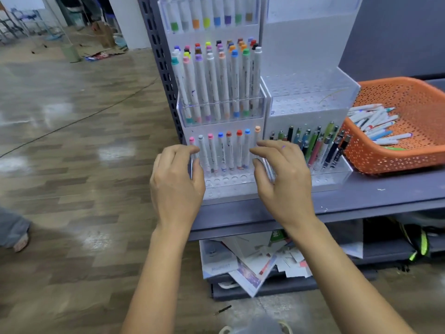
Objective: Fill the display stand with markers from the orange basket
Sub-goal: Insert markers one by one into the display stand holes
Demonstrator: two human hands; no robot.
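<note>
On the grey shelf (pixel 385 189): your display stand (pixel 224 183) sits at the left end, clear and tiered, with a second clear stand (pixel 310 102) touching its right side.
Left hand (pixel 177 182): your fingers curl round the left wall of the display stand's lowest tier and grip it, just beside a pink-capped marker.
Right hand (pixel 281 174): your thumb and fingers pinch the right wall of the same tier, where the two stands meet.
Lowest tier: a row of markers (pixel 230 150) stands upright in the far holes, between your hands.
Upper tiers: white markers with coloured caps stand packed close.
Orange basket (pixel 409 100): it sits on the shelf to the right, just beside the second stand, with loose markers (pixel 378 126) heaped at its left end.
Pens (pixel 320 145): dark and coloured ones lean in the second stand's lowest tier.
</note>
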